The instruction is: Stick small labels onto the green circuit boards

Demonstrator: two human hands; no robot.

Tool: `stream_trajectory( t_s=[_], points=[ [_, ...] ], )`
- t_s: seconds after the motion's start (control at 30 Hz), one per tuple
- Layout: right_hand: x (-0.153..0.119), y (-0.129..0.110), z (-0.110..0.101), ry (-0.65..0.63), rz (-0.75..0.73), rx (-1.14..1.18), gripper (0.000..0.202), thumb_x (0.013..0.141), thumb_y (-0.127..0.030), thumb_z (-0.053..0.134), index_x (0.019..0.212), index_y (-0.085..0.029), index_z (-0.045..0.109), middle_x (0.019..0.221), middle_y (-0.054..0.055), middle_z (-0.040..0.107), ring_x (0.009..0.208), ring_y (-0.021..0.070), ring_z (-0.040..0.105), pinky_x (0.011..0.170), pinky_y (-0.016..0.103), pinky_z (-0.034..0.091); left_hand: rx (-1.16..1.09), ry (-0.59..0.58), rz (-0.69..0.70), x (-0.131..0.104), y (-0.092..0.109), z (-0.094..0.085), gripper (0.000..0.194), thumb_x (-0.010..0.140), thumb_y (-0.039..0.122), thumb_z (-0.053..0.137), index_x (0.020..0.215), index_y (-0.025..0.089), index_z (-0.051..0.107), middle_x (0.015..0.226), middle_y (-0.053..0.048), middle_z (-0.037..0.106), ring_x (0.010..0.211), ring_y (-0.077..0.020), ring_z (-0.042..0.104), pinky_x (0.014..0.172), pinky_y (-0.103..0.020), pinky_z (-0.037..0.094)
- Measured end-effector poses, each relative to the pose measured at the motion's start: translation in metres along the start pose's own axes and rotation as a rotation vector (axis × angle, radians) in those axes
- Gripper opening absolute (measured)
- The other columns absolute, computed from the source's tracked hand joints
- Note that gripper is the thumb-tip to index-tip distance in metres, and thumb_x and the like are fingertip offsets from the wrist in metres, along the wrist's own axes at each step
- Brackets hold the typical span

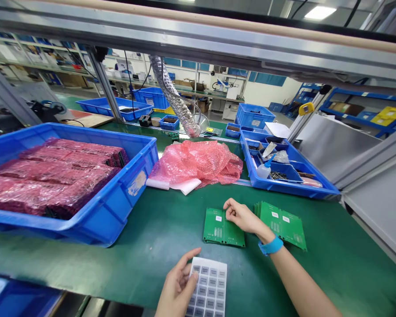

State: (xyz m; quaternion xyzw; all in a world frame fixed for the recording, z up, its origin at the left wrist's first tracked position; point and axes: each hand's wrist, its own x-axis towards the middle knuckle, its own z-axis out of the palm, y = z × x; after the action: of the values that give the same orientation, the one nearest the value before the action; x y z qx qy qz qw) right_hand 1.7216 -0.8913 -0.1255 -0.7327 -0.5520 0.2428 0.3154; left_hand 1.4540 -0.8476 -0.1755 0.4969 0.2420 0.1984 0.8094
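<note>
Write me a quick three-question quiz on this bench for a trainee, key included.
1. True or false: the left hand holds the sheet of labels.

2. Which is nearest the right hand?
A) pink bubble wrap
B) green circuit boards
C) squeeze bottle

3. Fill in: the wristband on the right arm is ____ in colour.

Key: 1. True. 2. B. 3. Blue.
</note>
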Motion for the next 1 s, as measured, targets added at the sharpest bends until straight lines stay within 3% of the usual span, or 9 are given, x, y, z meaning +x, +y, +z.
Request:
stream_trajectory(
  t_s=[0.23,0.37,0.43,0.53,0.6,0.7,0.8,0.9,1.0],
  points=[
    [-0.005,-0.004,0.008,0.073,-0.005,-0.144,0.028,0.076,-0.001,0.046,0.096,-0.022,0.045,0.07,-0.004,0.059,0.064,0.0146,0.059,0.064,0.027,0.047,-0.019,-0.02,-0.004,0.0,0.0,-0.001,0.052,0.082,0.042,0.066,0.127,0.019,0.051,0.092,-0.009,0.075,0.079,-0.0213,0.069,0.072,-0.029,0.048],
    [-0.015,-0.018,0.01,0.186,0.008,-0.266,0.035,0.076,-0.007,0.055,0.109,-0.02,0.05,0.114,0.011,0.059,0.106,0.027,0.055,0.089,0.044,0.043,-0.014,-0.003,0.006,0.0,-0.001,-0.001,0.053,0.081,0.043,0.067,0.126,0.019,0.053,0.09,-0.009,0.075,0.079,-0.0216,0.069,0.074,-0.03,0.049],
    [-0.02,-0.023,0.013,0.125,-0.012,-0.314,0.056,0.074,-0.023,0.068,0.126,-0.022,0.045,0.134,0.014,0.047,0.125,0.0323,0.042,0.099,0.051,0.036,-0.019,-0.002,0.009,0.0,-0.001,0.0,0.052,0.081,0.042,0.068,0.126,0.02,0.054,0.091,-0.008,0.075,0.078,-0.0215,0.069,0.073,-0.03,0.05],
    [-0.024,-0.029,0.02,-0.031,-0.033,-0.377,0.1,0.059,-0.044,0.082,0.142,-0.019,0.031,0.142,0.019,0.041,0.132,0.0359,0.034,0.105,0.052,0.029,-0.022,0.012,0.034,0.0,0.002,0.001,0.049,0.08,0.042,0.069,0.124,0.022,0.058,0.096,-0.008,0.075,0.082,-0.0217,0.069,0.074,-0.028,0.051],
    [-0.027,-0.036,0.019,-0.037,-0.048,-0.382,0.104,0.058,-0.044,0.082,0.144,-0.017,0.029,0.14,0.019,0.043,0.131,0.0343,0.036,0.106,0.049,0.028,0.011,0.057,0.063,-0.001,0.004,0.002,0.044,0.077,0.043,0.071,0.116,0.022,0.066,0.102,-0.008,0.075,0.091,-0.0227,0.069,0.079,-0.026,0.051],
    [-0.038,-0.049,-0.003,0.034,-0.096,-0.37,0.102,0.063,-0.047,0.079,0.146,-0.021,0.025,0.143,0.015,0.042,0.131,0.0299,0.037,0.107,0.044,0.029,0.061,0.136,0.062,-0.003,0.004,0.002,0.039,0.073,0.045,0.075,0.105,0.022,0.073,0.107,-0.007,0.075,0.1,-0.0242,0.067,0.085,-0.024,0.051],
    [-0.059,-0.049,-0.046,0.145,-0.071,-0.478,0.096,0.067,-0.048,0.075,0.146,-0.026,0.025,0.145,0.012,0.042,0.132,0.0299,0.037,0.107,0.046,0.028,0.042,0.165,0.032,-0.005,0.003,0.003,0.045,0.069,0.044,0.078,0.108,0.024,0.072,0.106,-0.006,0.075,0.099,-0.0237,0.068,0.084,-0.024,0.052],
    [-0.085,-0.023,-0.085,0.196,0.12,-0.605,0.085,0.069,-0.045,0.071,0.143,-0.027,0.032,0.142,0.012,0.047,0.132,0.0331,0.039,0.106,0.053,0.027,0.035,0.182,0.047,-0.008,0.004,0.004,0.056,0.061,0.038,0.084,0.112,0.024,0.068,0.106,-0.006,0.075,0.094,-0.0224,0.069,0.083,-0.025,0.052],
    [-0.102,0.008,-0.097,0.161,0.328,-0.637,0.084,0.066,-0.037,0.072,0.141,-0.022,0.036,0.142,0.016,0.046,0.133,0.0363,0.038,0.107,0.059,0.024,0.087,0.206,0.076,-0.012,0.009,0.005,0.055,0.06,0.035,0.085,0.111,0.022,0.068,0.101,-0.006,0.076,0.087,-0.0209,0.07,0.08,-0.025,0.052]
  ],
)
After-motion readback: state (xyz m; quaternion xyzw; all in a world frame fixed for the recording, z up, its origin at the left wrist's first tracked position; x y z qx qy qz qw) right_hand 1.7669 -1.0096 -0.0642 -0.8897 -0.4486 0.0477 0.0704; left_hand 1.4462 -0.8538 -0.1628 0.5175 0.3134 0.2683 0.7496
